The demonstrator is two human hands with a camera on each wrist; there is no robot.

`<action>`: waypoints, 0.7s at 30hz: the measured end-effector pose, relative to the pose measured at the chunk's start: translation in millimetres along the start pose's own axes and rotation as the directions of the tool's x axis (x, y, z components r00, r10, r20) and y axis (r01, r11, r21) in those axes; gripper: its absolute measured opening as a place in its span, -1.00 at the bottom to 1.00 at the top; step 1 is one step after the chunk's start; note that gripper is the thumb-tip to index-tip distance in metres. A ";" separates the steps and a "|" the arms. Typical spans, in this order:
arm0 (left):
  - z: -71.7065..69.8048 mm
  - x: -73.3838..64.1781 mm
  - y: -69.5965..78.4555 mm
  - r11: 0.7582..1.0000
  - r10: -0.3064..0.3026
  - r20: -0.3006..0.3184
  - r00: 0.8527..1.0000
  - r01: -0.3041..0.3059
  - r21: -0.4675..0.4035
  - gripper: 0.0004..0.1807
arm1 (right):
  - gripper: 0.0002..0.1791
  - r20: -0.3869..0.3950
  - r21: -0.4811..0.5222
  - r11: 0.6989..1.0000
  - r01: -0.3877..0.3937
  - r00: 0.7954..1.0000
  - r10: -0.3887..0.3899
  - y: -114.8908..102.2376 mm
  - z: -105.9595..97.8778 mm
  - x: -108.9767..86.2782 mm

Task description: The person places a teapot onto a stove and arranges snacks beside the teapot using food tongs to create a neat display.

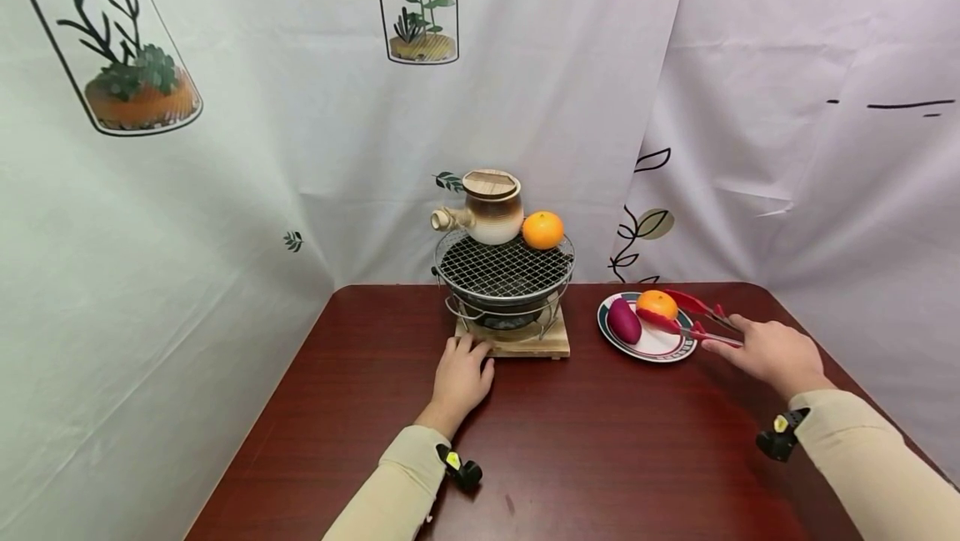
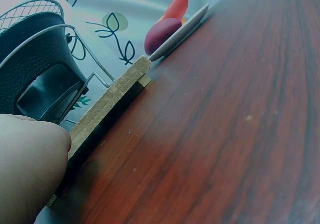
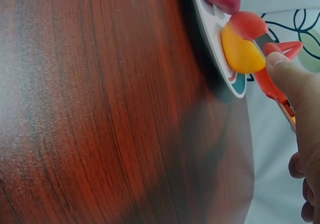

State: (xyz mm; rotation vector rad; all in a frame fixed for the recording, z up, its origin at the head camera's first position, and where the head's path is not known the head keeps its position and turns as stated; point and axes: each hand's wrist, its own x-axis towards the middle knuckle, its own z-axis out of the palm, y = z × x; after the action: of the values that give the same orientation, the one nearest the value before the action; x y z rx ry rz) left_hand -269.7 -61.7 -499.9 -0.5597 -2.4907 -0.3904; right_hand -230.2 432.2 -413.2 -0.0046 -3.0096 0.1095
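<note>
My right hand grips red-tipped tongs. Their two red heads stand on either side of an orange lying on a patterned plate, next to a purple oval sweet-potato-like piece. In the right wrist view, the thumb lies along the tongs beside the orange. My left hand rests at the front left corner of a wooden board, fingers loosely bent against it. The left wrist view shows that hand against the board's edge; its fingertips are hidden there.
A round grill with a wire mesh stands on the board. On the mesh sit a side-handled clay pot with a wooden lid and a second orange. Printed cloth walls close in the dark red table.
</note>
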 end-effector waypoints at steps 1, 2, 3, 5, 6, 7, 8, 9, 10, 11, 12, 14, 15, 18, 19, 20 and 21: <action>0.1 0.0 0.0 1.000 0.000 0.000 1.000 0.000 -0.001 -0.75 | 0.10 0.000 -0.003 1.000 0.000 1.000 0.000 -0.2 -0.4 0.2; 0.2 0.2 0.0 1.000 0.000 -0.002 1.000 0.000 -0.002 -0.75 | 0.10 0.002 -0.006 1.000 0.000 1.000 0.000 -0.4 -0.9 0.4; 0.3 0.3 0.0 1.000 0.000 -0.004 1.000 0.000 -0.001 -0.75 | 0.10 0.005 -0.009 1.000 -0.001 1.000 0.001 -0.4 -1.4 0.7; 0.7 0.5 -0.3 1.000 0.000 -0.009 1.000 0.000 -0.001 -0.75 | 0.11 0.009 -0.013 1.000 0.001 1.000 -0.001 -0.3 -2.4 1.3; 1.0 0.5 -0.4 1.000 0.001 -0.012 1.000 -0.001 -0.001 -0.75 | 0.11 0.012 -0.015 1.000 0.003 1.000 -0.003 -0.1 -3.0 1.6; 1.2 0.7 -0.4 1.000 0.003 -0.016 1.000 -0.003 -0.002 -0.75 | 0.11 0.012 -0.016 1.000 0.005 1.000 -0.005 0.3 -3.7 1.7; 1.3 0.9 -0.4 1.000 0.005 -0.019 1.000 -0.005 -0.002 -0.75 | 0.12 0.011 -0.016 1.000 0.006 1.000 -0.006 0.7 -4.5 1.8; 1.4 0.9 -0.4 1.000 0.006 -0.020 1.000 -0.006 -0.002 -0.75 | 0.12 0.012 -0.016 1.000 0.007 1.000 -0.007 0.9 -5.6 1.9; 1.3 0.9 -0.3 1.000 0.007 -0.021 1.000 -0.007 -0.002 -0.75 | 0.13 0.012 -0.015 1.000 0.008 1.000 -0.008 1.1 -6.9 2.0; 1.1 0.8 -0.1 1.000 0.008 -0.021 1.000 -0.008 -0.003 -0.75 | 0.13 0.012 -0.014 1.000 0.009 1.000 -0.009 1.2 -8.3 2.2; 0.9 0.7 0.1 1.000 0.009 -0.021 1.000 -0.009 -0.004 -0.75 | 0.14 0.012 -0.013 1.000 0.008 1.000 -0.008 1.2 -9.9 2.4; 0.5 0.4 0.4 1.000 0.010 -0.020 1.000 -0.010 -0.004 -0.75 | 0.16 0.012 -0.009 1.000 0.008 1.000 -0.008 0.6 -13.8 3.2; 0.6 0.4 0.3 1.000 0.012 -0.023 1.000 -0.012 -0.003 -0.75 | 0.16 0.009 -0.008 1.000 0.007 1.000 -0.007 0.3 -16.0 3.7; 1.1 0.2 0.0 1.000 0.014 -0.024 1.000 -0.014 -0.003 -0.75 | 0.13 -0.006 -0.005 1.000 0.011 1.000 -0.011 -1.2 -23.2 5.4; 1.3 0.3 -0.1 1.000 0.015 -0.025 1.000 -0.015 -0.003 -0.75 | 0.12 -0.012 -0.006 1.000 0.013 1.000 -0.013 -2.0 -26.1 6.1; 1.6 0.3 -0.3 1.000 0.015 -0.024 1.000 -0.015 -0.002 -0.75 | 0.11 -0.020 -0.009 1.000 0.013 1.000 -0.014 -2.7 -29.1 6.8; 1.8 0.4 -0.5 1.000 0.015 -0.023 1.000 -0.015 -0.002 -0.75 | 0.11 -0.027 -0.012 1.000 0.013 1.000 -0.014 -3.3 -32.0 7.6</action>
State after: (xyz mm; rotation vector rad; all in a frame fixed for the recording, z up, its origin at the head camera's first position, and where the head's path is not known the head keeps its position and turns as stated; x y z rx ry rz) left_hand -271.0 -61.3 -501.3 -0.5709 -2.4632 -0.3922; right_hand -233.6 431.3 -380.3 0.0128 -2.9827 0.0892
